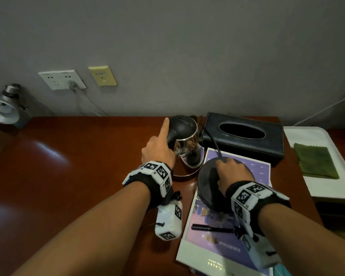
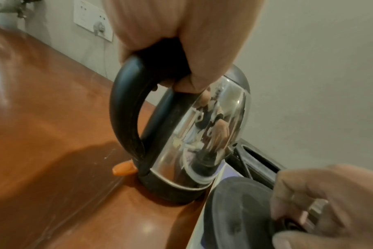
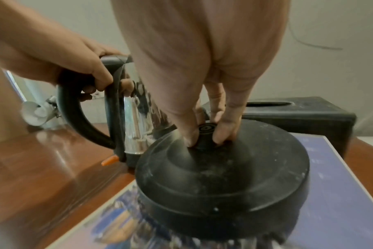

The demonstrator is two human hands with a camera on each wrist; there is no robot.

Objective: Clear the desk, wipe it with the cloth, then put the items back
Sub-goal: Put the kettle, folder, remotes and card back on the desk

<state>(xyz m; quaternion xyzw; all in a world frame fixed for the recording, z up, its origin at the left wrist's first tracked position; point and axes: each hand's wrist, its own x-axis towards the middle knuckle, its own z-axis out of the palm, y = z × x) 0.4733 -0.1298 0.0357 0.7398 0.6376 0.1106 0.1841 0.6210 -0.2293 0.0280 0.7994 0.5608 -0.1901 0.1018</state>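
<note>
kettle [image 1: 184, 140] left of tissue box [image 1: 243, 140] at desk [image 1: 78, 166] rear; base [image 1: 208, 184] over magazine [image 1: 233, 248] in front, pen [image 1: 211, 228] on it; cloth [image 1: 315, 161] on tray [image 1: 327, 188], far right.

The tabletop [image 1: 78, 166] is reddish-brown wood under a glossy varnish. The kettle [image 1: 187, 144] has a mirror-polished metal body, while its handle [image 2: 126, 118] is smooth matt black plastic. The kettle base [image 1: 207, 184] is matt black plastic too, greyed with dust and fine scuffs. The tissue box [image 1: 243, 145] looks like dull black leather. The magazine [image 1: 213, 246] is glossy printed paper. The green cloth [image 1: 315, 161] is nappy fabric on a smooth white tray [image 1: 307, 134]. The lamp [image 1: 2, 110] shade is dull metal.
</note>
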